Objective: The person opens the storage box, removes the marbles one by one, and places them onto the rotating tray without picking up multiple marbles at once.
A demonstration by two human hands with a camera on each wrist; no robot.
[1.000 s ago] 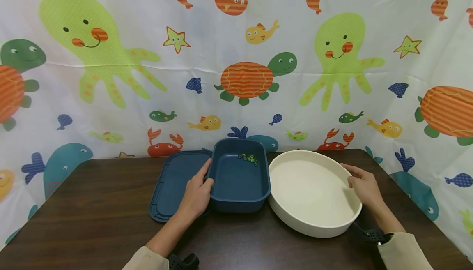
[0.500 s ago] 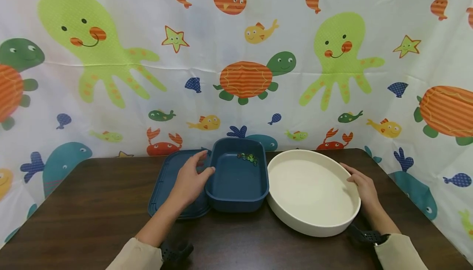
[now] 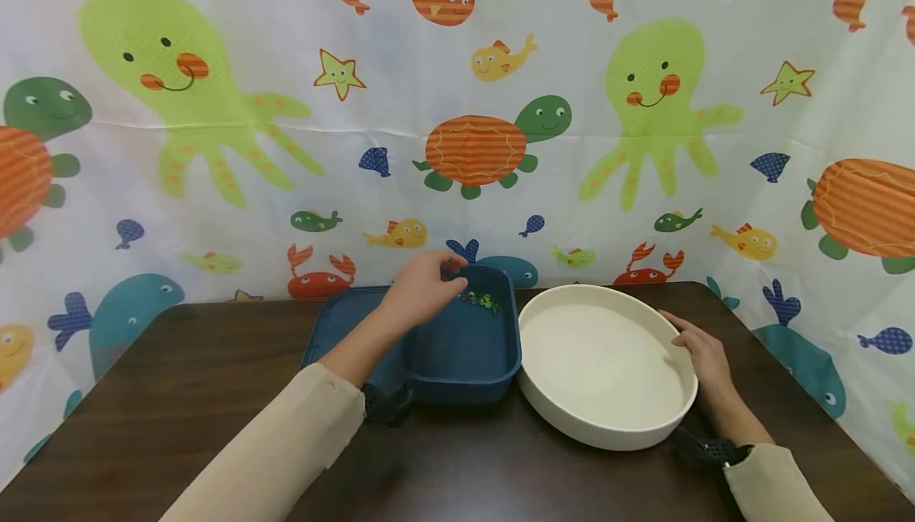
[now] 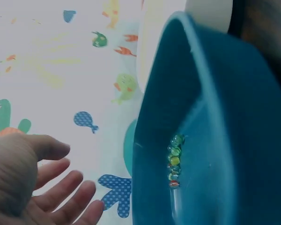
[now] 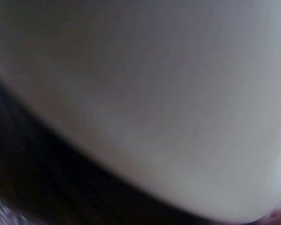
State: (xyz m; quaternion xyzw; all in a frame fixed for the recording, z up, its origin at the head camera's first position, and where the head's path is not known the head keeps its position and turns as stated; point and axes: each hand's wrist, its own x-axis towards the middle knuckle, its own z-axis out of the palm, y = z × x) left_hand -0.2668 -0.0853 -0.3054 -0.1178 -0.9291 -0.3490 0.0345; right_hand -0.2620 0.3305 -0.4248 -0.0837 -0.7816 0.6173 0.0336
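Observation:
My left hand (image 3: 423, 288) hovers over the far left part of a deep blue rectangular container (image 3: 463, 392), fingers loosely bent and holding nothing. The left wrist view shows that hand (image 4: 51, 183) apart from the container wall (image 4: 196, 56). Several green and yellowish glass marbles (image 3: 486, 302) lie in a line on the container's floor near its far end. To the right, a round cream pan (image 3: 608, 363) stands against the container. My right hand (image 3: 704, 359) grips its right rim, thumb on the inner side. The pan's wall (image 5: 154, 103) fills most of the blurred right wrist view.
A flat blue lid (image 3: 343, 315) lies left of the container, partly hidden by the left forearm. Everything stands on a dark brown wooden table (image 3: 179, 395). Behind its far edge hangs a white curtain (image 3: 400, 53) printed with sea animals.
My left hand has let go of the container's left rim, lifted, and moved right and away over the container's far end. The right hand still grips the pan.

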